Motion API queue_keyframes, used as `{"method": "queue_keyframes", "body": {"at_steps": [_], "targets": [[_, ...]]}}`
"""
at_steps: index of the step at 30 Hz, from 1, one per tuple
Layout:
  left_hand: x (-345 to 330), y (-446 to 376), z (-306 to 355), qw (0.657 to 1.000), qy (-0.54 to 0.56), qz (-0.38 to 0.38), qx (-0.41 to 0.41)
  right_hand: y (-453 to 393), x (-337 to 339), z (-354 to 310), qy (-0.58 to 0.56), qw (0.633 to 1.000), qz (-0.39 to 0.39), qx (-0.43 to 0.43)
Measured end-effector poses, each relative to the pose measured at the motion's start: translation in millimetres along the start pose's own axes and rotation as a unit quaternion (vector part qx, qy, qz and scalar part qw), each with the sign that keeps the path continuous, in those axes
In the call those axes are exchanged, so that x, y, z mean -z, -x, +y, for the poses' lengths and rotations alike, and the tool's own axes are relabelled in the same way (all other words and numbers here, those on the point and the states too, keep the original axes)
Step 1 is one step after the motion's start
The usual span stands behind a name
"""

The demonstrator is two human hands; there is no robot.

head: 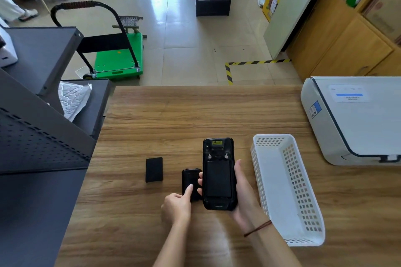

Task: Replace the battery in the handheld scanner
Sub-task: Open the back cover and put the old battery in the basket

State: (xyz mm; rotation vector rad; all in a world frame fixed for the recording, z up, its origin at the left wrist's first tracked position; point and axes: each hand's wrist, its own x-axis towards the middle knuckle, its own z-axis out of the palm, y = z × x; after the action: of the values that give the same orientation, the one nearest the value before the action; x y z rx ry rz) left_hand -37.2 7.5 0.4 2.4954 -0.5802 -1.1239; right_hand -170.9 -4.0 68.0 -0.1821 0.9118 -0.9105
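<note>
The black handheld scanner (218,171) is held back side up above the wooden table (195,115), cradled in my right hand (240,193). A black battery sits in its open compartment. Just left of the scanner lies the black battery cover (189,180) on the table. My left hand (178,206) rests beside it, index finger stretched onto the cover, other fingers curled. A second flat black battery (154,169) lies alone further left on the table.
An empty white perforated basket (303,201) stands right of the scanner. A white machine (358,119) occupies the table's far right. Dark metal shelving (43,136) borders the left side. A green platform trolley (117,58) stands on the floor beyond.
</note>
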Motion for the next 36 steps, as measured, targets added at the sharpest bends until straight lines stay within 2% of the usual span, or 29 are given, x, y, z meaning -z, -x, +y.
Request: {"method": "queue_keyframes", "body": {"at_steps": [4, 6, 9, 10, 12, 13, 15, 17, 18, 19, 20, 24, 36], "targets": [[9.8, -1.9, 2.6, 0.987, -0.155, 0.01, -0.038, -0.6, -1.1, 2.5, 0.014, 1.0, -0.004, 0.004], [16.6, -3.8, 0.4, 0.985, -0.169, 0.0, -0.026, 0.7, -2.0, 3.4, 0.012, 1.0, -0.01, 0.001], [31.2, -2.2, 5.0, 0.994, -0.092, -0.041, -0.04, 4.3, -2.5, 3.5, 0.0, 1.0, -0.023, -0.003], [37.0, 1.7, 9.4, 0.995, -0.051, -0.039, -0.08, 5.2, -2.5, 3.7, -0.002, 1.0, -0.027, -0.003], [52.7, 16.6, 22.7, 0.978, 0.041, 0.015, -0.205, 5.9, -3.8, 4.2, -0.015, 1.0, -0.027, -0.001], [61.7, 28.3, 29.6, 0.953, 0.071, 0.055, -0.289, 6.4, -5.3, 4.6, -0.021, 0.999, -0.025, 0.002], [75.1, 53.4, 42.2, 0.87, 0.06, 0.112, -0.477, 7.4, -7.4, 4.6, -0.023, 1.0, -0.02, 0.002], [76.1, 70.6, 49.6, 0.772, -0.043, 0.137, -0.619, 10.2, -8.9, 4.3, -0.019, 1.0, -0.005, 0.0], [73.5, 74.6, 52.1, 0.734, -0.101, 0.146, -0.655, 11.1, -9.1, 4.4, -0.018, 1.0, 0.004, -0.001], [70.6, 77.2, 55.0, 0.71, -0.155, 0.148, -0.67, 12.1, -9.4, 4.5, -0.015, 1.0, 0.013, -0.002], [68.8, 80.0, 58.3, 0.701, -0.197, 0.145, -0.67, 13.2, -10.2, 4.7, -0.01, 1.0, 0.02, -0.001], [65.4, 83.8, 63.9, 0.708, -0.273, 0.122, -0.64, 16.5, -11.2, 6.0, 0.026, 0.999, 0.038, -0.001], [56.3, 95.3, 63.1, 0.716, -0.332, 0.139, -0.599, 24.0, -11.7, 17.8, 0.016, 0.999, 0.03, -0.017]]}}
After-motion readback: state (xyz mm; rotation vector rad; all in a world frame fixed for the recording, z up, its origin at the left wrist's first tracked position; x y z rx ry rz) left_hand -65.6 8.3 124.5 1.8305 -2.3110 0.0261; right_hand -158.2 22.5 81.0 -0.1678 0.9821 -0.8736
